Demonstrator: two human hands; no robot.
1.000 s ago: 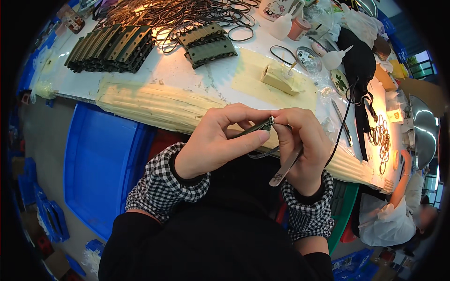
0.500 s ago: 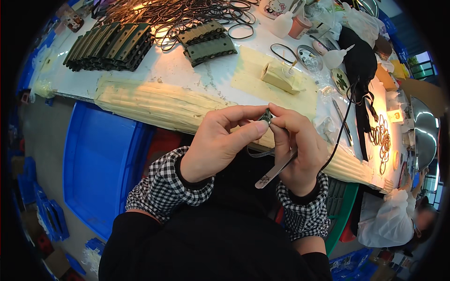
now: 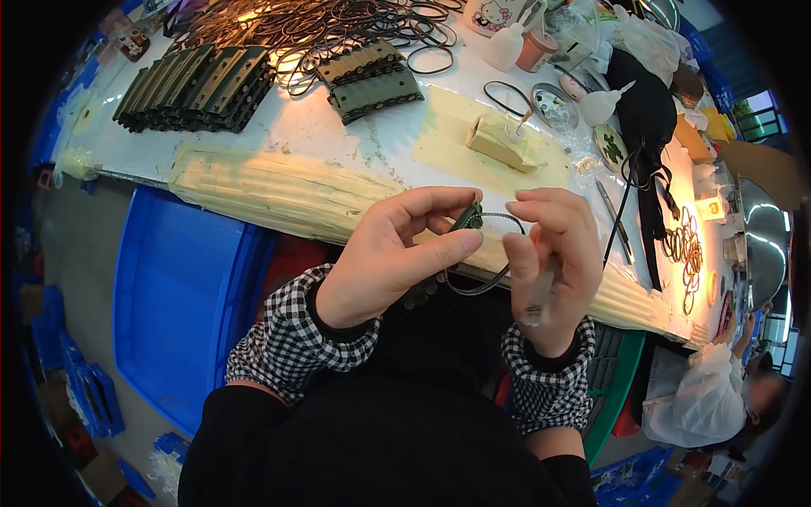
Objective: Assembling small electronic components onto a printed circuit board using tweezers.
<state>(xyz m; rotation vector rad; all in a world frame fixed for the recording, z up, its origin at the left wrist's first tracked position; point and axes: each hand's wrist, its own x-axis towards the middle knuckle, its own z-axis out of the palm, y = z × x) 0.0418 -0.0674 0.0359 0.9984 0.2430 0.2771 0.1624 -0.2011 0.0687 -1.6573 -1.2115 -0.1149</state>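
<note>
My left hand [image 3: 380, 253] pinches a small dark-green piece [image 3: 466, 218] between thumb and fingers, above the front edge of the table. A thin dark cord [image 3: 483, 291] loops out from this piece toward my right hand and hangs below it. My right hand [image 3: 564, 245] is a little to the right, thumb and forefinger apart. Metal tweezers [image 3: 538, 302], blurred, are tucked in its palm; its lower fingers are partly hidden. Part of the green piece is covered by my left fingers.
Green and tan strips [image 3: 198, 84] lie in a row at the far left, with a shorter group [image 3: 372, 84] beside them. Behind is a tangle of dark cord loops [image 3: 355, 34]. A wrapped yellowish block [image 3: 503, 144] stands ahead. A blue bin [image 3: 173, 296] is at left; a person [image 3: 697, 393] sits at right.
My right hand has drawn away to the right from the green piece, and its thumb and forefinger have parted. A cord loop now shows between my hands. My left hand keeps its pinch.
</note>
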